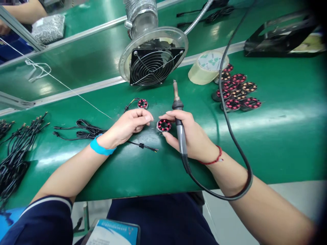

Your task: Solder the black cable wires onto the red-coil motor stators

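Observation:
My right hand (190,134) holds a soldering iron (181,136) across its fingers, tip pointing up and away. Its thumb and fingertips also grip the sides of a motor stator (164,125) wound with red coils. Just left of that stator, my left hand (135,123) is closed in a pinch; whatever lies between its fingers is too small to make out. Beyond the left hand sits another stator (142,103) with thin leads attached. A black cable (141,145) with bare coloured wire ends lies below the left hand, on the green work surface (163,173).
A fume extractor fan (153,66) hangs ahead of my hands. To the right are a tape roll (204,69), several grouped stators (238,86) and a black holder (276,41). Coiled cables (88,129) and a cable bundle (19,160) lie left. The iron's cord (233,136) loops over my right forearm.

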### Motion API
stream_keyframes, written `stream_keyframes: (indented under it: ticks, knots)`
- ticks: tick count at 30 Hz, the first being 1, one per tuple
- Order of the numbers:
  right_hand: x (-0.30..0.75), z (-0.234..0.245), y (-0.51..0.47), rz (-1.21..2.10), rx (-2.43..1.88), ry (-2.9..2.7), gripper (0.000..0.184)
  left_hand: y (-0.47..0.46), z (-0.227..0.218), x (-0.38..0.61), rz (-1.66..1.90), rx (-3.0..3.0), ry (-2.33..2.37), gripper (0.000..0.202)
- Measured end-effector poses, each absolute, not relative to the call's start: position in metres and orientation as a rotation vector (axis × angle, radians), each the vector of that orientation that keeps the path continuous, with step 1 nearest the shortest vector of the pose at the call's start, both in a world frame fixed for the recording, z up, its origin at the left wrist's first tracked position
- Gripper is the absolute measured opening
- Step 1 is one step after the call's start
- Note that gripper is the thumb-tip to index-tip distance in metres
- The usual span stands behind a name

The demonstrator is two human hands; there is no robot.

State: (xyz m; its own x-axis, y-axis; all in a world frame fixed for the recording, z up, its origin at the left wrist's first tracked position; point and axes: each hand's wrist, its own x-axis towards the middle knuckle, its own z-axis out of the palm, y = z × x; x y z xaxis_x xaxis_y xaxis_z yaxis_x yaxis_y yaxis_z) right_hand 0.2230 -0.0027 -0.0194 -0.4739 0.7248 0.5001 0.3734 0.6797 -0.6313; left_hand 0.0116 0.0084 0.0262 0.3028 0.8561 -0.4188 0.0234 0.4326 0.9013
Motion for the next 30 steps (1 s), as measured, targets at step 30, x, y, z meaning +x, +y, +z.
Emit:
stream_keyframes:
  ticks: [30]
  knots:
    - [0.231, -0.017, 0.003, 0.787, -1.03, -2.07, 0.058, 0.005, 0.041, 0.003, 0.141, 1.833, 1.246, 0.018]
